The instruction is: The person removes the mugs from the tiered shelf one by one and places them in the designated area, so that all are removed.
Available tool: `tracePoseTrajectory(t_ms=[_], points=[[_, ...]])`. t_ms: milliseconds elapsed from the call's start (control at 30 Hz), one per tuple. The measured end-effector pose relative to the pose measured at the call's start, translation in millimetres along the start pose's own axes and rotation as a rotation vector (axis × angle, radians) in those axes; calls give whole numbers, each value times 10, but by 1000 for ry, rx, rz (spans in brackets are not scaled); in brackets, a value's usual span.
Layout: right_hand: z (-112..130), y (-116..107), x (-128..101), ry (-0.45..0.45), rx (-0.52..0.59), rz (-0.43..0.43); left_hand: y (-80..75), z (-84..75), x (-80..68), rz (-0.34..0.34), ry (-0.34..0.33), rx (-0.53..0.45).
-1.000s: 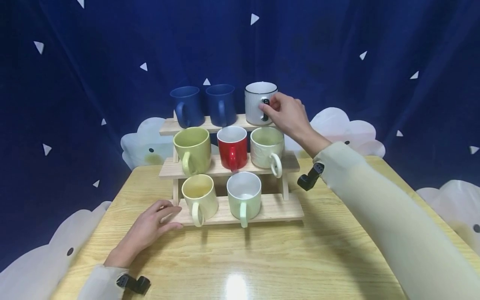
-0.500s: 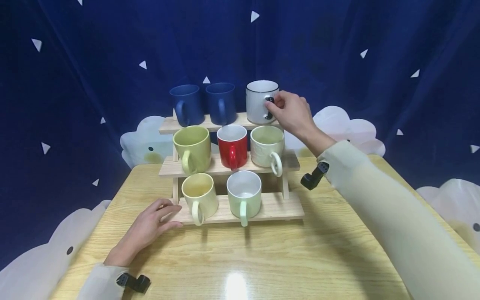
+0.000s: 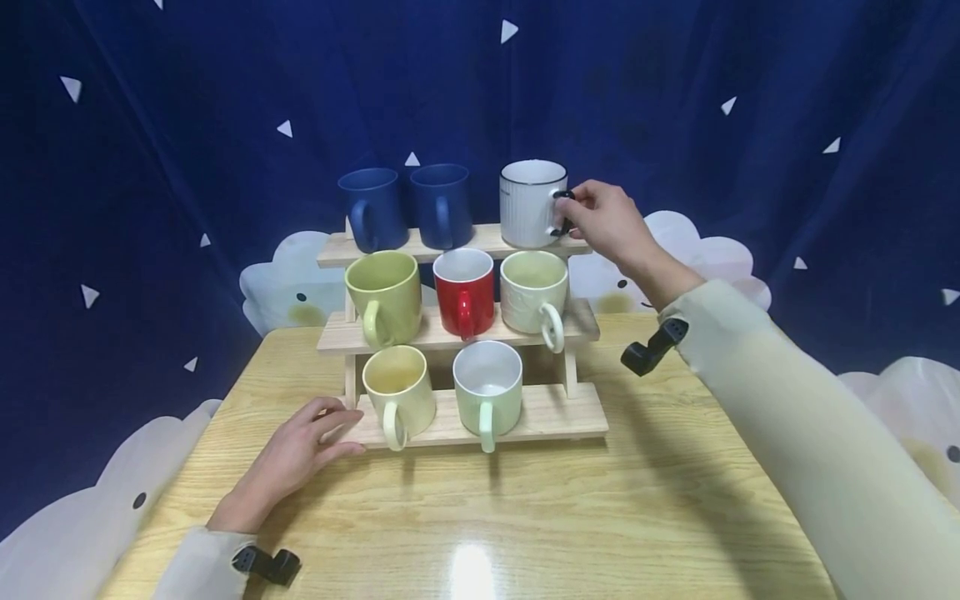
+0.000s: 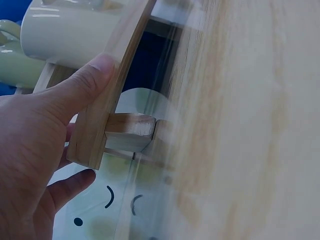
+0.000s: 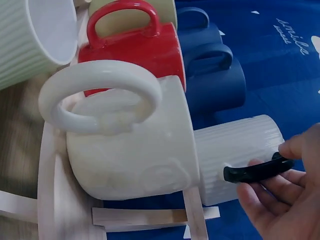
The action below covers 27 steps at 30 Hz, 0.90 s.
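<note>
– While the R hand [image 3: 609, 218] is pinching the black handle [image 5: 251, 173], where's the white mug [image 3: 527, 208] sitting?
– Just L of the grip, standing upright, long axis vert., nr the R end of the top shelf [image 3: 486, 240].
– L hand [image 3: 300, 446]?
– Well apart, low; thumb + fingers are holding the L end of the bottom shelf [image 3: 566, 412].
– Surface + room?
– Pale wood. Nearest blue mug [image 3: 442, 207] is leaving a gap; a pale green mug [image 3: 531, 298] is standing one tier below; blue curtain's [image 3: 637, 108] hanging behind.
</note>
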State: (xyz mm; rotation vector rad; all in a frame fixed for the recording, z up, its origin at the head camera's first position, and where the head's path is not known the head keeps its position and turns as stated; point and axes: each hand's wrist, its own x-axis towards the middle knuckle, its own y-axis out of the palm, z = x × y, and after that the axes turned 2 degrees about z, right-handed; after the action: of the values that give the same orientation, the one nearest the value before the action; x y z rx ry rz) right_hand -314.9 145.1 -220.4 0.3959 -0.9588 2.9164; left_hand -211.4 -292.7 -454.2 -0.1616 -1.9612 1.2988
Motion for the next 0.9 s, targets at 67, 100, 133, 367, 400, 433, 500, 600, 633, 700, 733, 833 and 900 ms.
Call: tracePoseTrajectory(t_ms=[67, 100, 133, 367, 400, 433, 500, 600, 633, 700, 733, 833, 900], points=[[-12, -10, 4, 2, 39, 18, 3, -2, -1, -2, 4, 0], [-16, -13, 5, 0, 56, 26, 6, -3, -1, -2, 8, -1], [-19, -16, 7, 0, 67, 29, 8, -4, -1, -2, 9, -2], [-43, -82, 7, 8, 125, 21, 22, -13, 13, 15, -4, 1], [-50, -96, 5, 12, 134, 17, 22, -12, 16, 16, -4, 1], [-62, -110, 4, 15, 145, 12, 23, -11, 17, 16, -3, 1], [-93, -137, 7, 22, 171, 1, 24, -6, 19, 14, -1, 0], [-137, -182, -2, 30, 204, -12, 28, -1, 20, 6, 6, -3], [-149, -196, -8, 32, 209, -17, 29, 0, 19, 3, 9, -3], [-172, -226, -24, 36, 216, -23, 33, 3, 18, -2, 13, -5], [-182, -241, -35, 36, 218, -27, 35, 4, 16, -4, 15, -5], [-213, -295, -72, 32, 223, -40, 38, 1, 14, -6, 18, -6], [-233, -338, -98, 29, 225, -50, 39, -4, 15, -4, 15, -6]])
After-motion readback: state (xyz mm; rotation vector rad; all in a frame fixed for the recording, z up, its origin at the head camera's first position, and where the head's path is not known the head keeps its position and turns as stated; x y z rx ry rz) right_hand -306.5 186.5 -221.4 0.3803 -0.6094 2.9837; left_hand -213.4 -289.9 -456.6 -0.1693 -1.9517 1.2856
